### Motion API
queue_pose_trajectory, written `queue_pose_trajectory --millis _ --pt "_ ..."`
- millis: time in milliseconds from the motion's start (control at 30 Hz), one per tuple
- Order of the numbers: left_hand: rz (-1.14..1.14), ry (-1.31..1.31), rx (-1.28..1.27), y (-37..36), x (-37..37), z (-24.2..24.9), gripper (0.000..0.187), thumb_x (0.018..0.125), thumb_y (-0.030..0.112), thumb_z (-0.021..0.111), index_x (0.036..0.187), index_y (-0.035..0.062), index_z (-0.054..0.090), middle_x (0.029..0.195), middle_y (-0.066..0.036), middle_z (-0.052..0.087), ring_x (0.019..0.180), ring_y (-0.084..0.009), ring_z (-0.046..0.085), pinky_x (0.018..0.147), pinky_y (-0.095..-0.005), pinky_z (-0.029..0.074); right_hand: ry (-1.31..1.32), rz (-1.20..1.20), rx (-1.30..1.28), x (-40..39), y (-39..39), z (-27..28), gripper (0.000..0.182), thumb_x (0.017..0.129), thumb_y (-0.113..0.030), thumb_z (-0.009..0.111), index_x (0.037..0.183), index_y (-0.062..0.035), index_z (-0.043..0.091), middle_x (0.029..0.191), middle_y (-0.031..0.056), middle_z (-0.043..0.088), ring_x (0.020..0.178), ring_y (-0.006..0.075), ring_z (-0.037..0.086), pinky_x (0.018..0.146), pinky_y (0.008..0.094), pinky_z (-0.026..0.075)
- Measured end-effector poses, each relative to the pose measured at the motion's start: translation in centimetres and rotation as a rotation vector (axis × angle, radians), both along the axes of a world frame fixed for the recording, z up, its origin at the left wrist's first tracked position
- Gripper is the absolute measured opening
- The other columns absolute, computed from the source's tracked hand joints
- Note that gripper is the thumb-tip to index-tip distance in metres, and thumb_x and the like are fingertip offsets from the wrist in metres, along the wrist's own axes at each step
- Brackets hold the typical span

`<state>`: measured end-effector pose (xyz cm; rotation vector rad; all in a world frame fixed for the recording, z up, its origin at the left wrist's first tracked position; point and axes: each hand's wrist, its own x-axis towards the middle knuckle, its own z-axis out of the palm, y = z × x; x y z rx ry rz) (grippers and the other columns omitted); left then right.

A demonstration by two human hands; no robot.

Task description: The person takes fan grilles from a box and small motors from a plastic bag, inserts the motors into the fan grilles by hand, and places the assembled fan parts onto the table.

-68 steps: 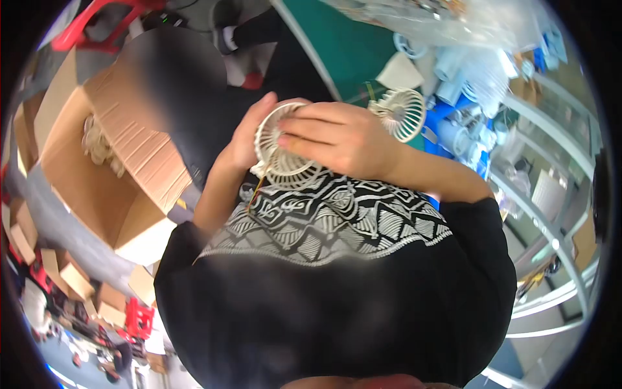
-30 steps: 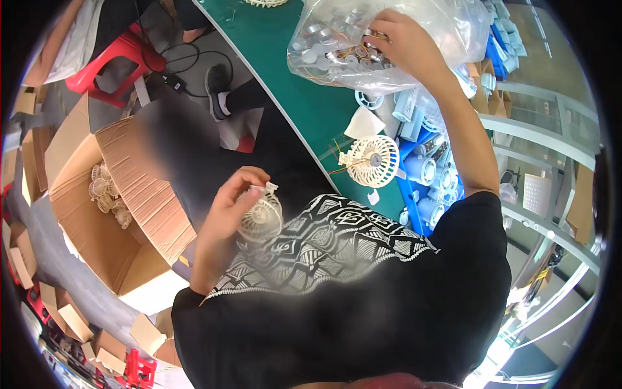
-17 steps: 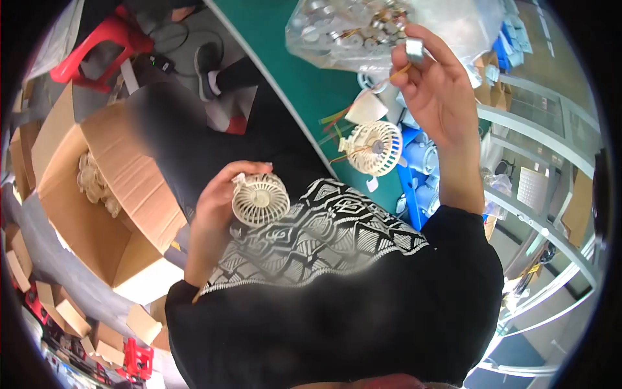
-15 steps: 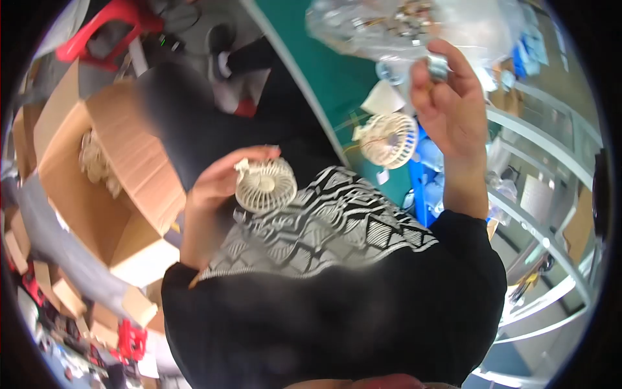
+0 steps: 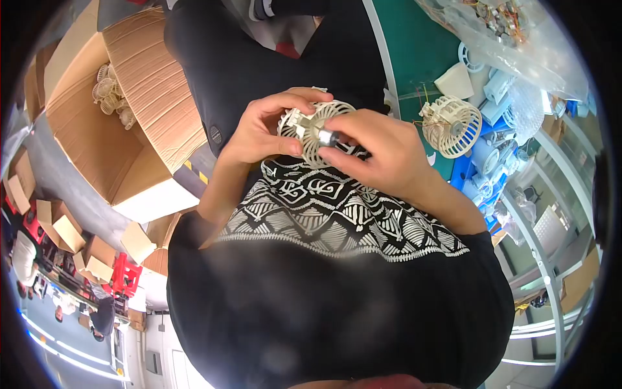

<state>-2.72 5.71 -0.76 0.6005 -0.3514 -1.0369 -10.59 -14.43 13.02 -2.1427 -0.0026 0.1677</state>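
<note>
Fan grille (image 5: 315, 133) tilted; motor (image 5: 326, 137) pointing camera-ward.

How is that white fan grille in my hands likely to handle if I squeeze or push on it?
The fan grille is probably light: the left hand steadies it with fingertips alone. Its thin, widely spaced plastic ribs look likely to flex, perhaps snap, under a hard squeeze. The small metal motor that the right hand presses at its centre may make it slightly centre-heavy.

Fan-assembly workshop: parts bench (image 5: 414, 45), cartons (image 5: 129, 110)
</note>
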Motion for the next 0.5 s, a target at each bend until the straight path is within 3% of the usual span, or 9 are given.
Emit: queue_pose_trajectory --millis 67,167,367,500 --pt "0.050 -0.010 0.009 -0.4 -0.5 0.0 0.053 0.075 0.011 0.091 0.122 0.0030 0.068 0.142 -0.022 0.058 0.134 -0.0303 0.054 0.112 -0.0437 0.043 -0.136 0.076 -0.181 -0.2 0.0 -0.8 0.025 0.081 -0.015 0.082 0.101 -0.0052 0.070 0.093 0.0058 0.068 0.077 0.0233 0.068 0.066 0.0338 0.056" --pt "0.069 -0.114 0.028 -0.4 -0.1 0.3 0.052 0.074 0.011 0.092 0.120 0.0031 0.068 0.140 -0.022 0.060 0.134 -0.0303 0.054 0.112 -0.0431 0.043 -0.126 0.095 -0.296 -0.6 0.0 -1.5 0.028 0.080 -0.021 0.082 0.101 -0.0063 0.070 0.091 0.0042 0.066 0.076 0.0241 0.067 0.066 0.0350 0.055" --pt "0.073 -0.216 0.078 -0.2 -0.2 -0.5 0.051 0.070 0.012 0.094 0.115 0.0035 0.071 0.138 -0.020 0.062 0.134 -0.0299 0.054 0.111 -0.0437 0.044 -0.033 0.104 -0.301 -0.8 -0.4 -1.6 0.026 0.081 -0.022 0.081 0.100 -0.0072 0.071 0.090 0.0046 0.065 0.075 0.0241 0.066 0.064 0.0356 0.054" --pt "0.061 -0.082 0.106 -0.2 -0.9 -0.2 0.051 0.069 0.014 0.094 0.114 0.0040 0.072 0.137 -0.019 0.063 0.132 -0.0293 0.055 0.110 -0.0436 0.045 0.052 0.127 -0.320 -1.1 -0.4 -1.4 0.026 0.080 -0.022 0.082 0.099 -0.0067 0.072 0.088 0.0065 0.066 0.072 0.0253 0.067 0.061 0.0364 0.055"
